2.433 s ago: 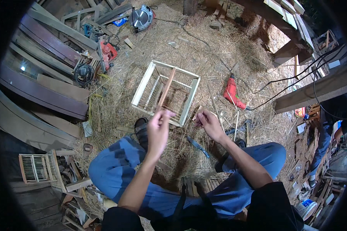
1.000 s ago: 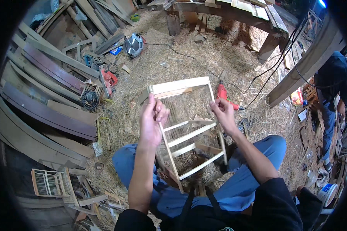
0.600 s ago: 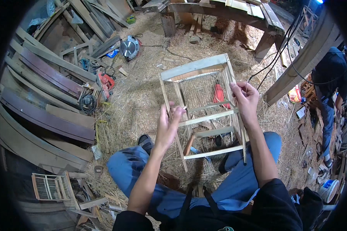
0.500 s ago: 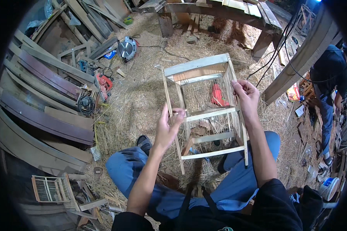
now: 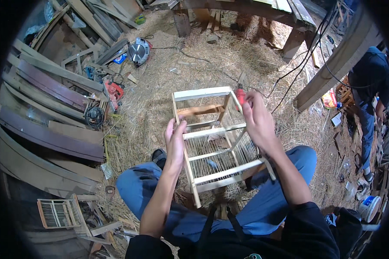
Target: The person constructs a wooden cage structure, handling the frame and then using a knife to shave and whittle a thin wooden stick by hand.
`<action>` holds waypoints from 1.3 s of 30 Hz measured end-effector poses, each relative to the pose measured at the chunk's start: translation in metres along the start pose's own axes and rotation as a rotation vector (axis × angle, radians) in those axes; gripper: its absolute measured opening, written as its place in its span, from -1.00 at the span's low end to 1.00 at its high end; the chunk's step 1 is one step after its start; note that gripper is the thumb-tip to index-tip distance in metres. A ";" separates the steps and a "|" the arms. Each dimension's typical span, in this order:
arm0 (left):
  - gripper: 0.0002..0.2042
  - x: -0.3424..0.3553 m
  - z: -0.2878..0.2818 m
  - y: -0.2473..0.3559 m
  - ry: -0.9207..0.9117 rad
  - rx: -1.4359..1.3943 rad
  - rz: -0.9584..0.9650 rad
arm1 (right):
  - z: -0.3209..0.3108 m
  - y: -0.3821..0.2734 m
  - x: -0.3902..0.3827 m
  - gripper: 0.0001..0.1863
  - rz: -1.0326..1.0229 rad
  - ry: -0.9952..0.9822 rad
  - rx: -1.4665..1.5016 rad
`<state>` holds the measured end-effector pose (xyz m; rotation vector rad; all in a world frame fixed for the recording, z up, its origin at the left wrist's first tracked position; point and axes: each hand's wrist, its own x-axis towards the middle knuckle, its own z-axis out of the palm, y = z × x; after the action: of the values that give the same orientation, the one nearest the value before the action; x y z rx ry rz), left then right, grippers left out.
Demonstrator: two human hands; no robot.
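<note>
Head view is showing a straw-strewn floor [image 5: 153, 97] spreading below a heavy wooden workbench [image 5: 246, 5], with a wooden post [image 5: 336, 67] standing at the right. At the centre, a barred wooden cage frame [image 5: 214, 131] is tilting between the person's hands. The left hand [image 5: 174, 144] is gripping its left rail; the right hand [image 5: 259, 123] is curling beside the right rail, its hold being too hidden to tell. Upper left, a circular saw [image 5: 139, 52] is lying; a red power drill [image 5: 240, 95] is showing partly behind the right hand.
</note>
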<state>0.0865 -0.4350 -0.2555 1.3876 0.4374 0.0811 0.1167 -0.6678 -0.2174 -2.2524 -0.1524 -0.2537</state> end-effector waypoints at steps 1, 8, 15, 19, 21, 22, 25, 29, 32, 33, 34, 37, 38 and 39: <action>-0.60 -0.002 0.001 0.002 0.063 -0.006 -0.023 | 0.001 -0.005 -0.007 -0.67 -0.037 -0.071 -0.036; -0.56 0.006 -0.012 0.003 0.097 0.016 0.022 | 0.038 -0.006 -0.037 -0.84 -0.371 -0.224 -0.140; -0.61 0.007 -0.018 -0.001 0.093 -0.005 0.114 | 0.038 -0.019 -0.051 -0.84 -0.448 -0.305 -0.084; -0.62 0.001 -0.015 0.000 0.096 -0.018 0.059 | 0.039 -0.029 -0.060 -0.83 -0.387 -0.289 -0.020; -0.61 -0.002 -0.015 -0.001 0.091 -0.021 0.025 | 0.040 -0.031 -0.063 -0.81 -0.382 -0.302 0.001; -0.61 -0.001 -0.016 -0.003 0.086 -0.034 0.040 | 0.041 -0.032 -0.064 -0.80 -0.384 -0.308 0.016; -0.62 -0.002 -0.012 -0.003 0.115 -0.004 0.092 | 0.040 -0.034 -0.067 -0.81 -0.376 -0.280 0.013; -0.64 -0.001 -0.012 -0.002 0.098 0.025 0.104 | 0.041 -0.030 -0.067 -0.83 -0.366 -0.296 0.014; -0.63 0.001 -0.014 -0.003 0.076 -0.028 0.097 | 0.040 -0.031 -0.067 -0.81 -0.361 -0.306 0.012; -0.64 0.000 -0.014 -0.002 0.086 -0.009 0.092 | 0.040 -0.030 -0.067 -0.81 -0.360 -0.303 0.013; -0.64 -0.001 -0.014 -0.001 0.091 0.009 0.087 | 0.040 -0.030 -0.066 -0.81 -0.358 -0.296 0.010; -0.65 0.001 -0.013 -0.001 0.092 0.010 0.092 | 0.041 -0.030 -0.066 -0.82 -0.360 -0.289 0.012; -0.65 0.002 -0.013 -0.001 0.092 0.002 0.096 | 0.040 -0.031 -0.066 -0.81 -0.345 -0.289 0.018; -0.65 0.002 -0.013 0.000 0.098 0.006 0.097 | 0.040 -0.032 -0.065 -0.81 -0.330 -0.289 0.024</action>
<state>0.0836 -0.4226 -0.2577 1.4144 0.4521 0.2283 0.0525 -0.6185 -0.2338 -2.2226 -0.6797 -0.0972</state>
